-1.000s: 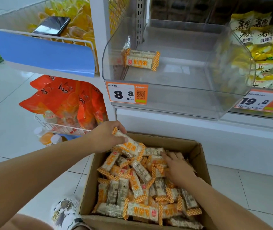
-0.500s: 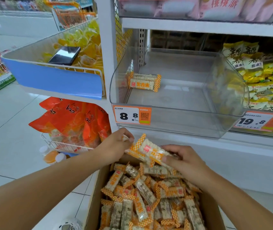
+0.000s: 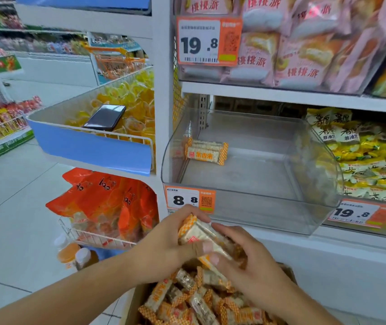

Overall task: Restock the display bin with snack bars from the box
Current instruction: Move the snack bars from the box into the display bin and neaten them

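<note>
Both hands closed round a small bundle of snack bars [image 3: 201, 238], left hand [image 3: 164, 245] and right hand [image 3: 241, 256] sharing it, just above the box [image 3: 133, 308]. Display bin [image 3: 269, 207] sits directly up and ahead, one bar [image 3: 206, 152] inside lying crosswise. Left hand is marginally nearer.

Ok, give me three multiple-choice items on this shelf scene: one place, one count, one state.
1. Where is the phone?
A. in the box
B. in the wire basket on yellow packets
C. on the floor

2. How many snack bars lie in the clear display bin?
A. one
B. four
C. none

3. What are the hands doing?
A. hanging free
B. both holding bars over the box
C. touching the price tag

Answers: B, it rests on the yellow packets; A, a lone bar; B, left hand and right hand grip bars above the box.
</note>
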